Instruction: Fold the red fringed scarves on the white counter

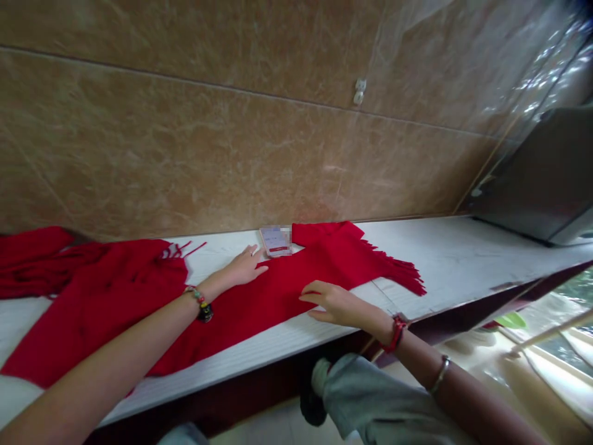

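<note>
A long red fringed scarf (278, 290) lies spread along a white counter (454, 259). My left hand (245, 266) lies flat on the scarf's far edge with its fingers stretched out, close to a phone (276, 240) that rests on the counter by the wall. My right hand (331, 303) rests on the scarf's near edge, fingers extended and slightly curved, holding nothing. A beaded bracelet sits on my left wrist and a red one on my right. More red scarf fabric (69, 278) is bunched at the left.
A brown marble-tiled wall (231, 142) rises right behind the counter. A dark metal appliance (542, 179) stands on the counter at far right. My knee in grey trousers (365, 395) shows under the counter's front edge.
</note>
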